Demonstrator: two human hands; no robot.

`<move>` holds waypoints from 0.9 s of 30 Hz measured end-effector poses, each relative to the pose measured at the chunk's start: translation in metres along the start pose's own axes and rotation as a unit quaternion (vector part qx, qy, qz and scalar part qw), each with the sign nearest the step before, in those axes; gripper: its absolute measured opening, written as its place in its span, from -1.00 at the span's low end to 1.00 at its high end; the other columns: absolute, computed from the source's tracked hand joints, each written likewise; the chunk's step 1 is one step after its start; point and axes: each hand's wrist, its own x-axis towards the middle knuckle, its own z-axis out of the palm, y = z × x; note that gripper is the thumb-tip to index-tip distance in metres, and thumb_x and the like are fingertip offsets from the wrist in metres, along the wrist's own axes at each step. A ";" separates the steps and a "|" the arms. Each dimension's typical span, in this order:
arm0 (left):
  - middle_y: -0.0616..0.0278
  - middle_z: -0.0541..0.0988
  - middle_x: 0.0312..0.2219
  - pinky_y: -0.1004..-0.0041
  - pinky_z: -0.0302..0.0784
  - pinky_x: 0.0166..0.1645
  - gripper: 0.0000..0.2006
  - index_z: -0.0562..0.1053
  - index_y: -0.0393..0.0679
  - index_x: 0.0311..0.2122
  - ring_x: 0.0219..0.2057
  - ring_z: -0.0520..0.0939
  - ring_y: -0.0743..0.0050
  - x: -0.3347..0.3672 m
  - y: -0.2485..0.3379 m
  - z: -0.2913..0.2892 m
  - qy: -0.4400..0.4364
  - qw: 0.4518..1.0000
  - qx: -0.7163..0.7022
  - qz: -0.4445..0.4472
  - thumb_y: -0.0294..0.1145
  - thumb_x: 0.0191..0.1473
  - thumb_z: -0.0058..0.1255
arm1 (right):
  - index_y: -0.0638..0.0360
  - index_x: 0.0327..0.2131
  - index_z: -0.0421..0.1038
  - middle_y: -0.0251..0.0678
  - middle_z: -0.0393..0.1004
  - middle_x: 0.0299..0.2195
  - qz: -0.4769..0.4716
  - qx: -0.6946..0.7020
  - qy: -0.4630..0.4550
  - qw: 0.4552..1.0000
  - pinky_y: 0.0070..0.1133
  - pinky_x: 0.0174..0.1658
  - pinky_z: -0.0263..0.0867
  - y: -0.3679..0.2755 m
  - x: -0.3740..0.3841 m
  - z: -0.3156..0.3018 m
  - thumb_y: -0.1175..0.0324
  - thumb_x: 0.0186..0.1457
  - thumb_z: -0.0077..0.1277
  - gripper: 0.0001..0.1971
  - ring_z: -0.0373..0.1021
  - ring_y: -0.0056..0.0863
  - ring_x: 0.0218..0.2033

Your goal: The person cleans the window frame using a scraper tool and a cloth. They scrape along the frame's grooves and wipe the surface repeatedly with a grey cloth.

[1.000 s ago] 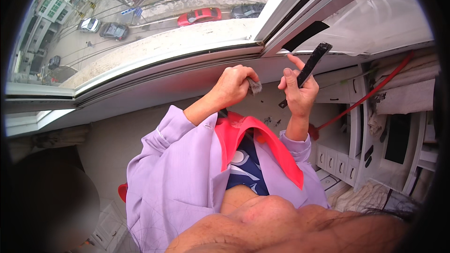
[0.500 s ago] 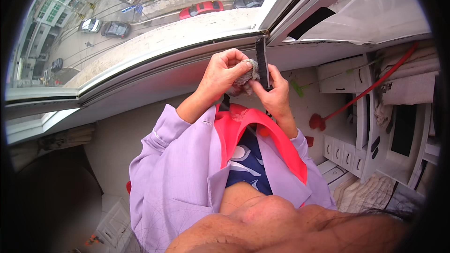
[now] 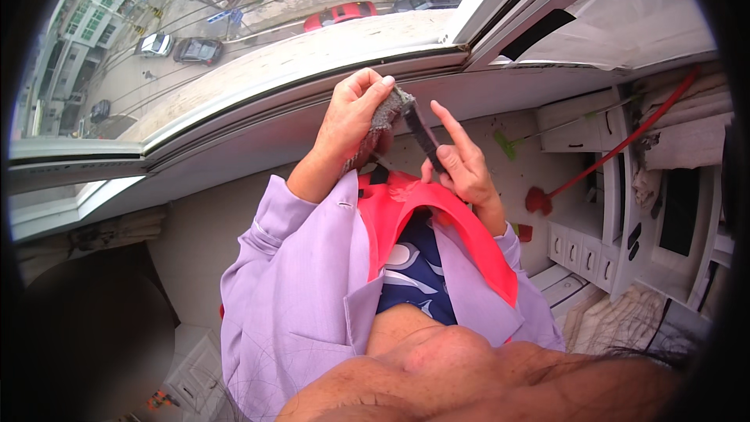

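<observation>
A grey, ragged cloth hangs bunched from my left hand, pinched between thumb and fingers in front of the window sill. My right hand grips a narrow black strip-shaped tool, perhaps a brush, by its lower end, with the index finger stretched out away from it. The tool's upper tip meets the cloth's edge. Both hands are above the red apron on my chest, just inside the window track.
Beyond the open window is a drop to a street with parked cars. At right, a red-handled broom and a green-headed tool lean near white cabinets. A dark rounded object fills the lower left.
The black tool has tilted from upright toward the left, and my right hand has moved lower with its index finger extended. My left hand has shifted slightly left and up; the cloth hangs longer.
</observation>
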 end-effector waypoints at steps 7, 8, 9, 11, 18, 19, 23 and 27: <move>0.31 0.56 -0.47 0.63 0.47 -0.34 -0.84 0.42 -0.16 -0.40 -0.45 0.55 0.71 -0.008 0.002 -0.011 -0.079 0.996 -0.017 -0.048 -0.35 0.20 0.01 | 0.11 0.36 -0.25 -0.28 0.53 -0.49 0.019 0.092 -0.076 0.993 -0.68 -0.34 0.33 0.047 0.009 0.017 0.47 0.21 -0.10 -0.27 0.41 -0.64 -0.51; 0.29 0.57 -0.47 0.62 0.48 -0.33 -0.84 0.42 -0.16 -0.40 -0.45 0.55 0.69 -0.010 0.004 -0.014 -0.103 0.993 -0.017 -0.063 -0.35 0.20 0.02 | 0.12 0.35 -0.21 -0.28 0.53 -0.49 0.054 0.094 -0.095 0.989 -0.68 -0.36 0.33 0.049 0.010 0.010 0.48 0.21 -0.10 -0.29 0.42 -0.64 -0.51; 0.28 0.57 -0.46 0.62 0.48 -0.33 -0.84 0.42 -0.16 -0.40 -0.44 0.56 0.68 -0.013 0.007 -0.016 -0.127 0.989 -0.017 -0.077 -0.35 0.19 0.02 | 0.13 0.35 -0.17 -0.28 0.53 -0.49 0.088 0.096 -0.115 0.985 -0.69 -0.38 0.33 0.053 0.009 0.005 0.48 0.21 -0.09 -0.31 0.42 -0.65 -0.51; 0.39 0.52 -0.54 0.67 0.33 -0.53 -0.80 0.40 -0.14 -0.46 -0.57 0.42 0.81 -0.019 0.014 -0.013 -0.123 0.990 0.027 -0.063 -0.32 0.17 0.06 | 0.20 0.22 0.17 -0.27 0.57 -0.43 -0.001 0.074 -0.100 0.992 -0.71 -0.44 0.33 0.076 0.008 0.004 0.54 0.18 -0.04 -0.48 0.43 -0.66 -0.51; 0.35 0.55 -0.48 0.64 0.41 -0.35 -0.87 0.45 -0.24 -0.39 -0.43 0.50 0.74 -0.038 0.031 -0.036 -0.085 0.972 0.216 0.022 -0.42 0.12 0.11 | 0.24 -0.08 0.51 -0.25 0.59 -0.37 -0.107 -0.120 0.041 0.986 -0.64 -0.38 0.40 0.038 0.008 0.021 0.64 0.05 0.06 -0.68 0.48 -0.61 -0.46; 0.35 0.55 -0.47 0.63 0.41 -0.34 -0.88 0.46 -0.25 -0.39 -0.43 0.50 0.73 -0.040 0.033 -0.040 -0.070 0.961 0.263 0.047 -0.44 0.10 0.13 | 0.20 -0.08 0.51 -0.25 0.58 -0.40 -0.142 -0.181 0.063 0.971 -0.63 -0.39 0.40 0.035 0.011 0.024 0.64 0.03 0.08 -0.66 0.48 -0.58 -0.47; 0.30 0.55 -0.44 0.60 0.43 -0.28 -0.93 0.45 -0.27 -0.38 -0.39 0.52 0.64 -0.056 0.044 -0.053 -0.031 0.901 0.387 0.193 -0.58 0.00 0.10 | 0.03 -0.09 0.54 -0.26 0.50 -0.51 -0.249 -0.360 0.129 0.890 -0.56 -0.46 0.35 0.026 0.024 0.039 0.64 -0.08 0.13 -0.58 0.45 -0.41 -0.54; 0.26 0.56 -0.40 0.59 0.44 -0.23 -0.91 0.44 -0.27 -0.38 -0.33 0.56 0.59 -0.066 0.032 -0.078 0.052 0.882 0.373 0.282 -0.68 -0.04 -0.01 | 0.03 -0.03 0.50 -0.29 0.49 -0.52 -0.290 -0.404 0.126 0.859 -0.59 -0.46 0.33 0.023 0.041 0.053 0.62 -0.07 0.16 -0.53 0.43 -0.48 -0.56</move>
